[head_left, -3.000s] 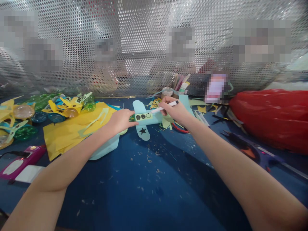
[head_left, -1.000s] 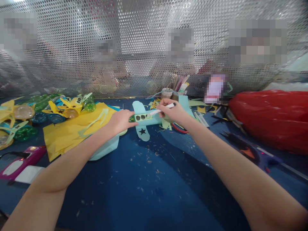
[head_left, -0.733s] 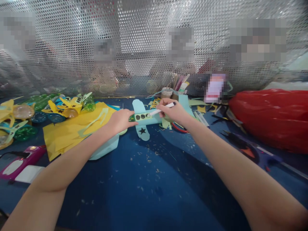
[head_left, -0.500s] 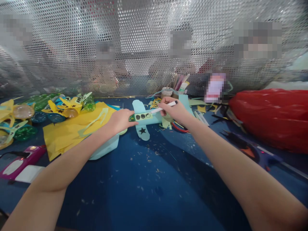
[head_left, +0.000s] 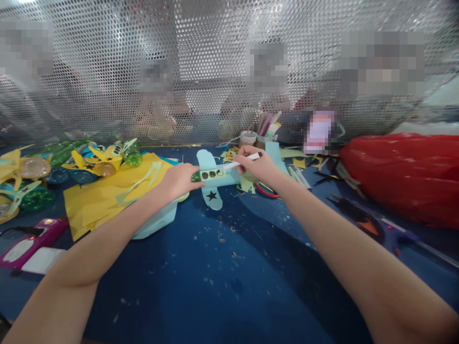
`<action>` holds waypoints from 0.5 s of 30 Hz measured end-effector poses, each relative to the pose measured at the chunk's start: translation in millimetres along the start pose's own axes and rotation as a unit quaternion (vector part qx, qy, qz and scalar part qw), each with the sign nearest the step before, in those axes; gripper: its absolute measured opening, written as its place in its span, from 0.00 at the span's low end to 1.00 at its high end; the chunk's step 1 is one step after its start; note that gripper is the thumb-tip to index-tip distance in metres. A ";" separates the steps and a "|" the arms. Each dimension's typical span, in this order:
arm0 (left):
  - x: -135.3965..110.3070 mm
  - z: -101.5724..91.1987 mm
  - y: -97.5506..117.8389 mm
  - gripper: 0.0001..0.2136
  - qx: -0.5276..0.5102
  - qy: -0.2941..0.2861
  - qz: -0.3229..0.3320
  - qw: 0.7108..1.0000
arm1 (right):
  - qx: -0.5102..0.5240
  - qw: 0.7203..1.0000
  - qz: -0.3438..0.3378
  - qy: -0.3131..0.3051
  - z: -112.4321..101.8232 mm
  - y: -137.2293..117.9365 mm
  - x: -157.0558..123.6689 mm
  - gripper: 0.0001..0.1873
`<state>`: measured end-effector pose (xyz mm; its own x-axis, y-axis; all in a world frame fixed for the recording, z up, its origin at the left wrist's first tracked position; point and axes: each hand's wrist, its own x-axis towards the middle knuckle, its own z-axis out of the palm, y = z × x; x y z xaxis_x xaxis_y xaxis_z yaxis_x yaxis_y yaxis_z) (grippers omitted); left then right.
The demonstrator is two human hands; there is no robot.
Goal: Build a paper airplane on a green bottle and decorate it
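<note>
A toy plane [head_left: 212,198] made of light blue paper around a green bottle lies at the middle of the blue table. Black stars mark its wing, and a pale green strip [head_left: 214,174] on its body carries black ovals, the rightmost only outlined. My left hand [head_left: 181,180] grips the green bottle end between thumb and fingers. In my right hand [head_left: 250,161] is a white marker [head_left: 244,162] with a dark end, its tip at the outlined oval.
Yellow paper [head_left: 93,205] and finished bottle planes [head_left: 107,160] lie left, beside a magenta device [head_left: 32,239]. On the right are a red plastic bag [head_left: 398,179] and a glue gun [head_left: 390,234]. Pens stand in a cup [head_left: 248,138] before the perforated metal screen [head_left: 208,57].
The marker tip has shifted slightly left along the strip, and the third oval's outline looks fuller. My left hand keeps its hold on the plane.
</note>
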<state>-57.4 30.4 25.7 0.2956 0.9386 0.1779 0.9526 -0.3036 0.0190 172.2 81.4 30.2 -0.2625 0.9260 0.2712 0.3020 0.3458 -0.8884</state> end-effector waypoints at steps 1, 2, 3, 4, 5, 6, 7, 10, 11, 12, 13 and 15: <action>0.0 -0.2 0.2 0.23 0.000 0.000 -0.001 1.000 | 0.002 1.000 0.003 -0.004 0.2 -0.1 -0.2 0.13; 0.0 -0.4 0.4 0.23 -0.001 0.000 -0.002 1.000 | 0.003 1.000 0.003 -0.008 0.4 0.0 -0.3 0.13; 0.0 -0.5 0.5 0.23 -0.001 0.000 -0.003 1.000 | 0.002 1.000 0.003 -0.012 0.3 0.0 -0.3 0.13; 0.0 -0.4 0.6 0.23 0.000 0.001 -0.004 1.000 | 0.000 1.000 0.002 -0.015 0.1 0.1 -0.3 0.13; -0.1 -0.2 0.6 0.23 0.000 0.001 -0.004 1.000 | -0.004 1.000 0.002 -0.017 -0.1 0.1 -0.3 0.13; -0.1 0.0 0.5 0.23 0.001 0.001 -0.004 1.000 | -0.005 1.000 0.001 -0.017 -0.4 0.2 -0.2 0.13; -0.1 0.3 0.4 0.22 0.000 0.002 -0.003 1.000 | -0.004 1.000 0.001 -0.015 -0.6 0.2 -0.1 0.12; 0.0 1.2 -0.4 0.23 -0.005 0.006 0.000 1.000 | 0.002 1.000 0.002 -0.004 -1.0 0.0 0.1 0.12; 0.0 1.4 -0.6 0.23 -0.007 0.006 0.001 1.000 | 0.002 1.000 0.003 -0.003 -1.0 -0.1 0.0 0.12; 0.1 1.6 -0.8 0.23 -0.008 0.006 0.000 1.000 | -0.002 1.000 0.004 -0.004 -1.1 -0.2 -0.1 0.12; 0.1 1.6 -1.0 0.23 -0.008 0.006 -0.001 1.000 | -0.008 1.000 0.005 -0.008 -1.2 -0.5 -0.3 0.12; 0.0 1.3 -0.9 0.23 -0.005 0.004 -0.004 1.000 | -0.020 1.000 0.004 -0.015 -1.7 -1.4 -0.8 0.12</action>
<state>-58.1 30.9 24.4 0.2877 0.9394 0.1863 0.9541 -0.2981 0.0301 173.5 80.4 31.8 -0.2876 0.9238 0.2528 0.3409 0.3454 -0.8744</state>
